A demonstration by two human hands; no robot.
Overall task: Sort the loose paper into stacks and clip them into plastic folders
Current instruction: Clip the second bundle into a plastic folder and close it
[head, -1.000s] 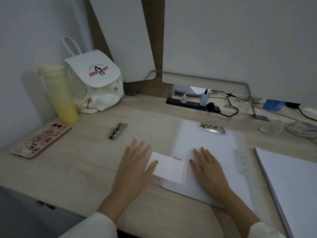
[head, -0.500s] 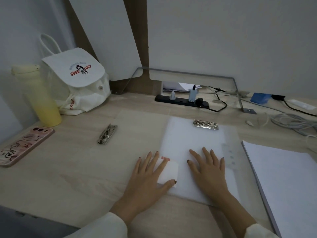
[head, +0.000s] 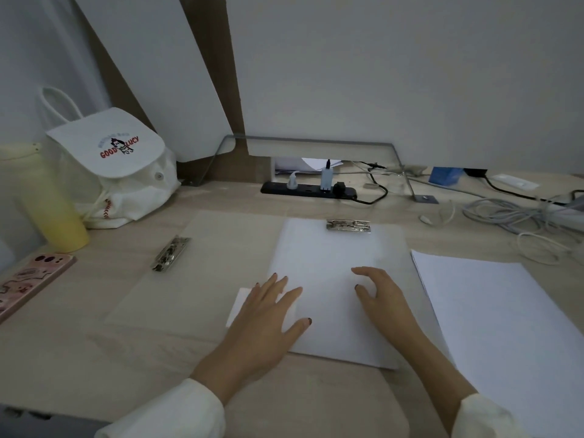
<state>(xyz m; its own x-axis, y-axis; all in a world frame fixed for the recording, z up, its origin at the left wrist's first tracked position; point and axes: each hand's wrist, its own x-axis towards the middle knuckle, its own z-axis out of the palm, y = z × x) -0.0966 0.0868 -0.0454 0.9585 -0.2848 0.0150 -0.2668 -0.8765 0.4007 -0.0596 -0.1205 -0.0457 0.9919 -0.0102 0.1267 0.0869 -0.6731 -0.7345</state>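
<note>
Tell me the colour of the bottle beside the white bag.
The bottle is yellow, fading paler toward the top; the head view shows it.

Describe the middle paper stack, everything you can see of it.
The paper stack is plain white, blank on top, lying flat on the desk. A metal clip sits at its far edge; whether it bites the sheets is unclear. The left hand lies flat on its near left corner, over a small white card. The right hand rests on it, fingers loosely bent.

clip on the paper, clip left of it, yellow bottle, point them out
clip on the paper (head: 348,225): head view, its middle
left clip (head: 170,253): head view, its middle
yellow bottle (head: 53,213): head view, lower body
</note>
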